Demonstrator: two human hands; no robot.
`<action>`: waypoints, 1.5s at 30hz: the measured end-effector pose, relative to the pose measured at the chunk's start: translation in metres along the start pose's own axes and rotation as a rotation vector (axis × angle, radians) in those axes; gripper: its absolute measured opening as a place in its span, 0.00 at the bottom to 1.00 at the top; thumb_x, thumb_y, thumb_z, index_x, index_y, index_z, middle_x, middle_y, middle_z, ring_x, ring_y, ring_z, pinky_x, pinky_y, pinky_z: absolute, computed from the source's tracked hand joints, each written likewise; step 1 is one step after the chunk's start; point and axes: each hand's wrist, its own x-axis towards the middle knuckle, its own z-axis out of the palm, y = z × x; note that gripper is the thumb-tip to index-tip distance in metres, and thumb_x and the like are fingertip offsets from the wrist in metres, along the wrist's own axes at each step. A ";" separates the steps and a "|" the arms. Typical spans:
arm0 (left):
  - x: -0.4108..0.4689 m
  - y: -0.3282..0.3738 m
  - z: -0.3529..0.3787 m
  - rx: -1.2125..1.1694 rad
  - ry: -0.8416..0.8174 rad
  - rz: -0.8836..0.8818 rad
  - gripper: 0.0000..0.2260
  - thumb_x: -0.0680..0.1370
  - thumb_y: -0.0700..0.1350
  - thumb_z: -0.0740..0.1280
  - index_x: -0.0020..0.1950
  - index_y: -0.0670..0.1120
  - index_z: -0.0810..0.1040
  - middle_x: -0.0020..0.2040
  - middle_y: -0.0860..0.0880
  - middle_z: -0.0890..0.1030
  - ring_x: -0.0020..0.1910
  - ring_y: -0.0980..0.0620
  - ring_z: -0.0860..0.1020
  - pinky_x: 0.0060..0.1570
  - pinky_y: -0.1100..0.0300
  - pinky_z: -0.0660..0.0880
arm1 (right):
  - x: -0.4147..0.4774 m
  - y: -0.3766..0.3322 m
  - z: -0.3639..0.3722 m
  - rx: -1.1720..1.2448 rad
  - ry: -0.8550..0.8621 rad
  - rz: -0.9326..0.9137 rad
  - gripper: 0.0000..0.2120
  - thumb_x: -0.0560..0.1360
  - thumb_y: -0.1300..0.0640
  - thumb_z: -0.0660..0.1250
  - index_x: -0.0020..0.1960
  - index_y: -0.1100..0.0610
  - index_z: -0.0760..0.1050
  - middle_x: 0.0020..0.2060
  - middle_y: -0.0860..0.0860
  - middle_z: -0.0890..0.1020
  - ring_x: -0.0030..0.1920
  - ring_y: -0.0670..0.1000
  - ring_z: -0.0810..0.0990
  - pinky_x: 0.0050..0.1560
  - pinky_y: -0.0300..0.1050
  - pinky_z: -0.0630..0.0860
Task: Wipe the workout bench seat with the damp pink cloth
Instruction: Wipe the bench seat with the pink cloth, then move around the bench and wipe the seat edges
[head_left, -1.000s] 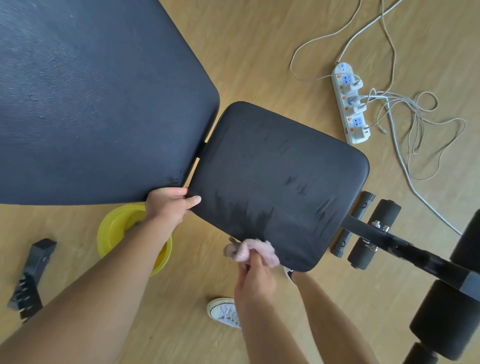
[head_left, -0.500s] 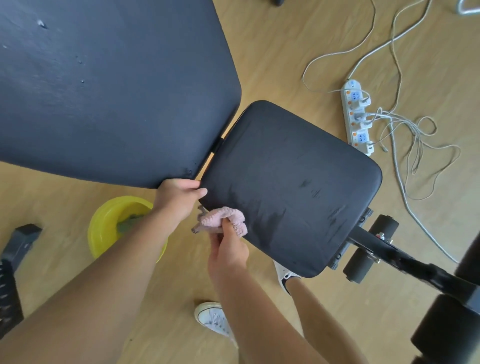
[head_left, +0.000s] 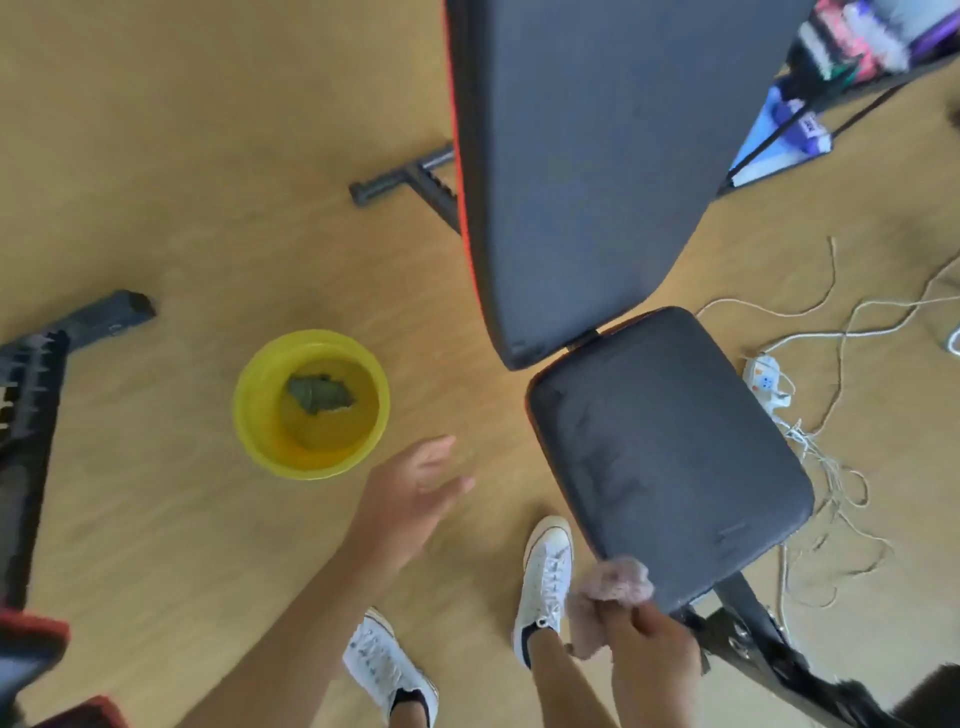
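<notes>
Wiping the bench seat, head view. We see that the left hand (head_left: 415, 493), which half a second ago pressed on the seat's (head_left: 670, 457) rear corner next to the backrest (head_left: 587, 171), has come off it and now hangs over the bare floor (head_left: 156, 156) between the bowl (head_left: 311, 405) and the seat, fingers spread and grasping nothing. The view has also swung, so the seat now lies right of centre with the backrest running up from it.

The right hand (head_left: 652, 649) has travelled along the seat's near edge and is now at its front corner, just above the black frame bar (head_left: 753, 623). It is clenched on the cloth (head_left: 615, 584), whose pink bunch sticks out above the fingers and touches the corner's rim; part of it hangs below the hand, blurred.

We judge from this that the near edge has had its pass, and faint streaks on the pad suggest damp strokes across the top as well. With the bracing hand released, the wipe looks close to its end, or a rinse may be due: the bowl holds liquid and a dark rag and stands well apart from the cloth.

A power strip (head_left: 763, 384) and cables lie on the floor beyond the seat's far edge, so a dripping cloth is best kept away from there.
</notes>
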 end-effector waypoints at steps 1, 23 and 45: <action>-0.014 -0.011 -0.016 -0.038 0.007 -0.018 0.28 0.70 0.57 0.77 0.69 0.54 0.80 0.63 0.56 0.84 0.61 0.61 0.81 0.62 0.55 0.79 | -0.005 -0.009 0.015 -0.050 -0.005 -0.038 0.13 0.73 0.55 0.72 0.35 0.62 0.78 0.27 0.54 0.78 0.30 0.50 0.78 0.30 0.41 0.70; -0.351 -0.380 -0.305 0.103 0.103 -0.707 0.10 0.73 0.56 0.77 0.43 0.51 0.86 0.35 0.54 0.87 0.43 0.51 0.87 0.41 0.54 0.82 | -0.184 0.094 0.367 -0.825 -0.976 -1.413 0.09 0.78 0.58 0.69 0.57 0.59 0.81 0.50 0.48 0.68 0.47 0.42 0.75 0.52 0.35 0.78; -0.487 -0.558 -0.202 -0.566 0.246 -0.661 0.23 0.73 0.45 0.79 0.66 0.56 0.80 0.61 0.55 0.85 0.54 0.59 0.86 0.60 0.57 0.80 | -0.251 0.212 0.417 -1.628 -1.295 -2.420 0.17 0.79 0.70 0.53 0.59 0.59 0.77 0.38 0.51 0.75 0.35 0.51 0.74 0.33 0.42 0.76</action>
